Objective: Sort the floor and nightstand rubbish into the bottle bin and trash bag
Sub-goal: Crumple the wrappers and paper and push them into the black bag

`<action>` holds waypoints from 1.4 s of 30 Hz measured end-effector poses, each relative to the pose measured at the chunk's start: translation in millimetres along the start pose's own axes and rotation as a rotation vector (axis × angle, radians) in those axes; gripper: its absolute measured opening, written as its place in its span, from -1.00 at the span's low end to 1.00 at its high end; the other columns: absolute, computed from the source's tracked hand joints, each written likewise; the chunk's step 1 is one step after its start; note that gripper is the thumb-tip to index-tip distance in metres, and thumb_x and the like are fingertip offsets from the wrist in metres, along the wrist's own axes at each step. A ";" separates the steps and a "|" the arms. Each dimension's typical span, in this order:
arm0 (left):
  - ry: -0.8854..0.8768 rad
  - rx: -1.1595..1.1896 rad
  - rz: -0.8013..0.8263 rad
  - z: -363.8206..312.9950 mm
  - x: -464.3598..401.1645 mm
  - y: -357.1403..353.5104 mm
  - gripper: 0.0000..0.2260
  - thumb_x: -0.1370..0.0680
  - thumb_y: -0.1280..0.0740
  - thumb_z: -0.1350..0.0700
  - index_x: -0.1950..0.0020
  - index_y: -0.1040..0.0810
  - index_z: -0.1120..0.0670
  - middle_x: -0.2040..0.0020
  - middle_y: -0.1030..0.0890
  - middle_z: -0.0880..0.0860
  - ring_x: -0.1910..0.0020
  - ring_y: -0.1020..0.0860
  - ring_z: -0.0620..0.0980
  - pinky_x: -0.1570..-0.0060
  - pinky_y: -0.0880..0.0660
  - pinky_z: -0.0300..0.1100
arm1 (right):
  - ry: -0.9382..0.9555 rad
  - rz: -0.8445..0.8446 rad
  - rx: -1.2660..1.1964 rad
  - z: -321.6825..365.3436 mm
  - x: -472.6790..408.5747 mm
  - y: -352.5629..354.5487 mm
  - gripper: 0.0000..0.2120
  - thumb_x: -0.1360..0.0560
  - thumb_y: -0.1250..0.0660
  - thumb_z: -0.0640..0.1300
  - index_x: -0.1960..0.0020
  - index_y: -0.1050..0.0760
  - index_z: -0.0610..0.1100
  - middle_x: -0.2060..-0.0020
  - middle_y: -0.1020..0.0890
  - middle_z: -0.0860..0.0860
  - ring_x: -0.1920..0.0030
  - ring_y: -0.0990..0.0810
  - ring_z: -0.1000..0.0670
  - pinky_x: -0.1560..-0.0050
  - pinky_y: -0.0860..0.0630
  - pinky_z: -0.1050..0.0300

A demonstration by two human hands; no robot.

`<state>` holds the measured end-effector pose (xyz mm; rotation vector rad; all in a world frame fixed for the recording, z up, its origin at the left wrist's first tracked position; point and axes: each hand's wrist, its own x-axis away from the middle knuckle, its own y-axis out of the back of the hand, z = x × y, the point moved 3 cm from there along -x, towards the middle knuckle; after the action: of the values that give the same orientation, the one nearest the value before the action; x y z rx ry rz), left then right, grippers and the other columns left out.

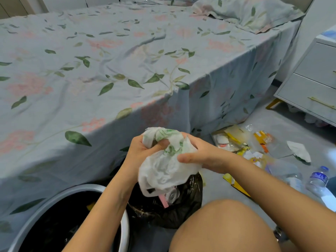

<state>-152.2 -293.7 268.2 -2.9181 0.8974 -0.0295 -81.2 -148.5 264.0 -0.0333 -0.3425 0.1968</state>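
Hands, left [140, 150] and right [203, 157], grip white plastic bag [163, 168] (green print unreadable).

I see both my bare forearms reaching forward and meeting in front of me. My left hand [140, 150] is curled tight, fingers closed. My right hand [203, 155] faces it, thumb extended leftward, fingers wrapped. My bare knee rises below.

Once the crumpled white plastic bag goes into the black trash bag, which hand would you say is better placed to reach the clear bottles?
Probably the right hand: the clear plastic bottles lie on the floor on its side.
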 end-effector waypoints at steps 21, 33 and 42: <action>0.052 -0.243 0.036 16.9 27.6 -17.3 -0.78 -0.43 -0.50 0.13 -0.06 -0.63 0.03 0.10 -0.71 0.01 0.13 -0.66 -0.09 0.17 -0.55 -0.25 | 0.045 -0.158 -0.130 4.9 4.7 -0.9 -0.72 -0.45 -0.42 -0.26 -0.15 -0.51 -0.14 0.01 -0.66 -0.05 0.02 -0.65 -0.02 0.02 -0.62 0.06; 0.018 -0.197 -0.171 16.4 17.9 -6.1 -0.44 -0.16 -0.48 -0.15 -0.12 -0.43 -0.13 -0.14 -0.55 0.06 0.00 -0.60 -0.10 0.13 -0.53 -0.32 | 0.038 -0.362 -0.168 -1.5 -5.0 -3.1 -0.71 -0.57 -0.24 0.06 -0.12 -0.56 -0.12 -0.01 -0.70 -0.08 0.01 -0.69 -0.09 0.01 -0.62 -0.01; -0.237 -0.822 0.306 27.4 16.3 1.9 -0.66 -0.34 -0.38 -0.05 -0.10 -0.57 -0.03 -0.17 -0.56 -0.17 -0.19 -0.50 -0.26 -0.12 -0.47 -0.27 | -0.184 -0.276 -0.031 -33.7 -5.8 1.5 -0.73 -0.59 -0.23 0.01 -0.17 -0.53 -0.13 0.03 -0.67 -0.10 0.10 -0.65 -0.02 0.17 -0.59 0.12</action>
<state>-138.5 -302.3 240.7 -3.2887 1.5944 0.8833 -75.5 -148.1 230.2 0.0023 -0.5293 -0.0798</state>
